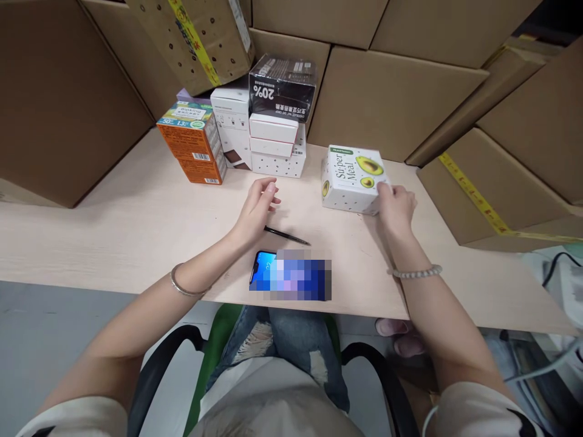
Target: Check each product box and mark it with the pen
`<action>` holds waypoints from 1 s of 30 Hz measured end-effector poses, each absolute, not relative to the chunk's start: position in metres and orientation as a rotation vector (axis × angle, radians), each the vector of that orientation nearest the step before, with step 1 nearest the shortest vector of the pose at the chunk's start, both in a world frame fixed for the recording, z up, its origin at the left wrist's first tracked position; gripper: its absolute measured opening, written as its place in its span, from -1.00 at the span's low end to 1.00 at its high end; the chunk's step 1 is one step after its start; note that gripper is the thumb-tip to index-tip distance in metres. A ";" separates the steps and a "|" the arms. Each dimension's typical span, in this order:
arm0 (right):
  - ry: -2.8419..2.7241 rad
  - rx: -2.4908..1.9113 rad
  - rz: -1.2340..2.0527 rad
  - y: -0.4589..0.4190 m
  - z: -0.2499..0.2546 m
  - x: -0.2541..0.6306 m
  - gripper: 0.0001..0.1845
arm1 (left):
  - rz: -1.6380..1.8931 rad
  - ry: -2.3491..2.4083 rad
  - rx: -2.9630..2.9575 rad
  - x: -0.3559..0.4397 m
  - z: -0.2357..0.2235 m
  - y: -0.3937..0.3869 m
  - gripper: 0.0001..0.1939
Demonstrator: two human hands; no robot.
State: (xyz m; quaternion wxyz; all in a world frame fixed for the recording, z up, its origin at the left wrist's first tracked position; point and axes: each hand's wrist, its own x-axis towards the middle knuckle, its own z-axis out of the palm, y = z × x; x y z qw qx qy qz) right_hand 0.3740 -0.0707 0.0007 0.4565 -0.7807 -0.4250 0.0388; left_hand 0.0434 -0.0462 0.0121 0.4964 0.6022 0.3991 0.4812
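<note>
A white box printed "Super Meal" with avocado pictures rests on the table, right of the middle. My right hand grips its right front corner; the thumb shows at the edge, and the other fingers are partly hidden behind the box. Over the middle of the table is my left hand, empty, its fingers loosely bent and apart. Just below that hand lies a black pen. A phone with a lit blue screen lies near the front edge, mostly blurred out.
Orange boxes, a tall white box and a black carton atop white boxes stand at the back. A taped brown carton leans above them. Large cardboard boxes wall the table on three sides.
</note>
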 end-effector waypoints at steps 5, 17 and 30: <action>-1.449 -2.054 -0.318 -0.091 0.012 0.329 -0.24 | 1.142 1.001 1.444 0.044 0.009 -0.048 -0.51; -1.683 -2.397 -0.283 -0.055 0.018 0.294 -0.20 | 1.139 1.010 1.432 0.045 0.012 -0.049 -0.58; -1.677 -2.339 -0.304 -0.027 0.010 0.309 -0.25 | 1.187 0.971 1.554 0.043 0.005 -0.046 -0.53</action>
